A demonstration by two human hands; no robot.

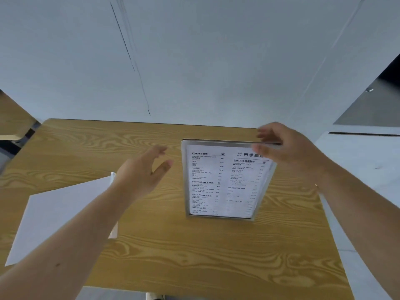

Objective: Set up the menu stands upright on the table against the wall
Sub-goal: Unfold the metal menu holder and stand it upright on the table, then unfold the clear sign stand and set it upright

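Note:
A clear acrylic menu stand [223, 182] with a printed drinks list stands upright on the wooden table [151, 245], right of centre, a little in front of the pale wall [194, 61]. My right hand [283, 146] grips its top right corner, thumb in front and fingers behind. My left hand [142, 169] hovers open just left of the stand, not touching it. A second stand [56, 215] lies flat on the table's left side, showing a white face, partly covered by my left forearm.
The table butts against the wall at its far edge. A gap and another wooden surface [13, 113] lie to the far left. Light floor [357, 169] runs along the table's right side, with a dark area [372, 105] beyond it.

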